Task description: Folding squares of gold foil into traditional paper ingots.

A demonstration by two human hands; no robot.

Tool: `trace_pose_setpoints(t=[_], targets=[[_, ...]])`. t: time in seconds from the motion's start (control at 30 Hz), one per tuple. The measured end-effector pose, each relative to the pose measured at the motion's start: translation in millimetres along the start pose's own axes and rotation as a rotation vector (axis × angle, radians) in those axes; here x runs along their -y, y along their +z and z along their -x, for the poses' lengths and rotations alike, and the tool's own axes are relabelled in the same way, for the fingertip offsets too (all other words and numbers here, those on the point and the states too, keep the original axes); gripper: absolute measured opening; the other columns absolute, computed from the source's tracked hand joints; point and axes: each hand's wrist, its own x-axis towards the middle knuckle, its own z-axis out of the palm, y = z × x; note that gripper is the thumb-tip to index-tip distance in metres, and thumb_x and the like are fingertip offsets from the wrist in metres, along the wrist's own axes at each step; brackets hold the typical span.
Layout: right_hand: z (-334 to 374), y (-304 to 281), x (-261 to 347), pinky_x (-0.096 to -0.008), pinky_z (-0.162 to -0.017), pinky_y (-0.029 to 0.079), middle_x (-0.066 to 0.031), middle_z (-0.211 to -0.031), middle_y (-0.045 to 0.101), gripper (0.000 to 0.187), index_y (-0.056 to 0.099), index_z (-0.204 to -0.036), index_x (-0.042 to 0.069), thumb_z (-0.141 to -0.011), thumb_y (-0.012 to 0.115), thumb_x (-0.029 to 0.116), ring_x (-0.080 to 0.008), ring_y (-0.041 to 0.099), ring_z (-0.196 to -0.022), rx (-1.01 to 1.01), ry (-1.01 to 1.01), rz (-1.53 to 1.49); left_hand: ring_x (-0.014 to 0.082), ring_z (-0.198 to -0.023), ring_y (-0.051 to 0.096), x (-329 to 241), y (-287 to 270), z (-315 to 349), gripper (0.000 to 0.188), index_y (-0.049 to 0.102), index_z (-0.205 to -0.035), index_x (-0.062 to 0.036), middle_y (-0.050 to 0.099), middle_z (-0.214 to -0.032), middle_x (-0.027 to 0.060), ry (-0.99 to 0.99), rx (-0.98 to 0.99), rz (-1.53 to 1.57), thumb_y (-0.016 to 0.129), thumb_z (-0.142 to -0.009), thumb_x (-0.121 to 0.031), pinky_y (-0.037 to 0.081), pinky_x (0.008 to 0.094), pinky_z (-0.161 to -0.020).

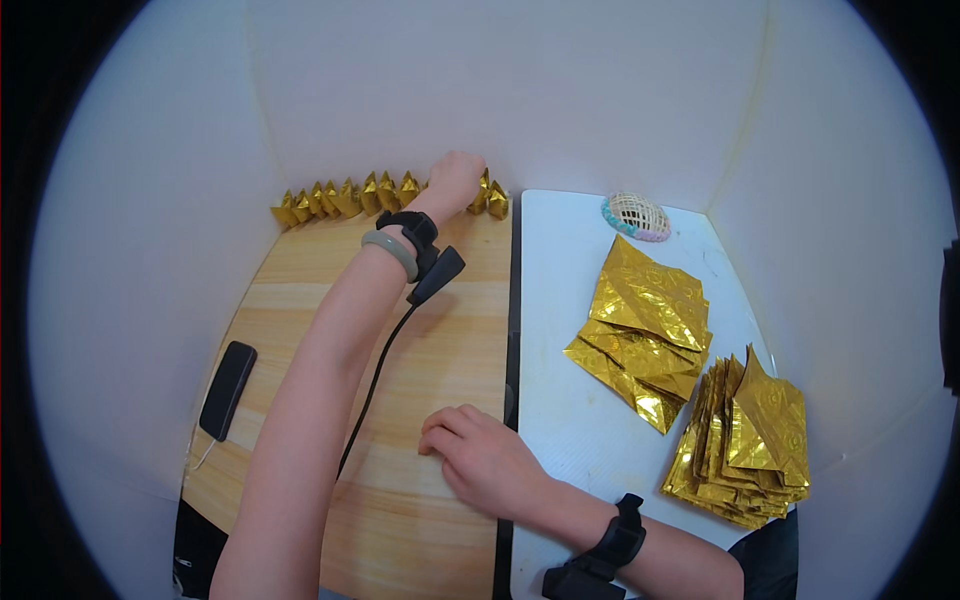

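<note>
My left hand [456, 182] reaches to the far side of the wooden board, over a row of small folded gold-foil paper ingots [348, 198]. Its fingers curl down, and whatever they grip is hidden behind the back of the hand. Just right of it, gold ingots [497, 200] stand at the row's end. My right hand [484, 458] rests low over the near part of the wooden board [440, 350], fingers loosely bent and the thumb apart, with nothing visible in it.
On the white board [560, 480] lie a loose fan of gold foil sheets [650, 300], a thick gold foil stack [765, 420], and a small woven piece [638, 217]. A black phone [228, 390] with a white cable lies left. Pale walls enclose the table.
</note>
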Motion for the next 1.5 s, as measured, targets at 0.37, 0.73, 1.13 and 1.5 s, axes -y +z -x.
trace_pose_setpoints(t=[0.37, 0.73, 1.13, 1.5], targets=[[0, -2, 0, -0.0356, -0.079, 0.045, -0.01, -0.095, 0.056, 0.022, 0.055, -0.089, 0.005, -0.067, 0.053, -0.001, -0.0277, 0.053, -0.088, -0.109, 0.019, 0.036, 0.0269, -0.085, 0.061, 9, -34, 43, 0.026, 0.066, -0.089, -0.0064, 0.064, -0.089, 0.0118, -0.082, 0.136, 0.31, 0.058, -0.077, -0.028, 0.048, 0.0378, -0.073], [19, -77, -103, -0.0387, -0.087, 0.041, -0.0198, -0.108, 0.055, 0.034, 0.048, -0.11, -0.004, -0.083, 0.048, 0.017, -0.033, 0.052, -0.099, -0.512, 0.41, 1.414, 0.0253, -0.082, 0.061, -18, -75, 167, 0.026, 0.066, -0.093, -0.0049, 0.065, -0.089, 0.012, 0.251, 0.436, 0.506, 0.057, -0.079, -0.026, 0.047, 0.0345, -0.072], [22, -101, -97, -0.0419, -0.062, 0.049, -0.0179, -0.08, 0.059, 0.006, 0.054, -0.079, 0.0, -0.077, 0.05, 0.004, -0.0334, 0.061, -0.069, -0.32, 0.498, 1.101, 0.0274, -0.104, 0.05, -11, -81, 236, 0.029, 0.062, -0.1, -0.0045, 0.053, -0.111, 0.0139, 0.337, 0.277, 0.54, 0.058, -0.081, -0.026, 0.041, 0.0352, -0.089], [-30, -136, 19, -0.0384, -0.064, 0.049, -0.0152, -0.079, 0.063, 0.021, 0.054, -0.096, 0.0, -0.08, 0.053, 0.012, -0.0276, 0.062, -0.071, -0.694, 0.35, 0.874, 0.0386, -0.118, 0.032, -15, -92, 270, 0.049, 0.045, -0.122, -0.0039, 0.024, -0.135, 0.021, 0.32, -0.034, 0.396, 0.061, -0.078, -0.02, 0.033, 0.0421, -0.098]])
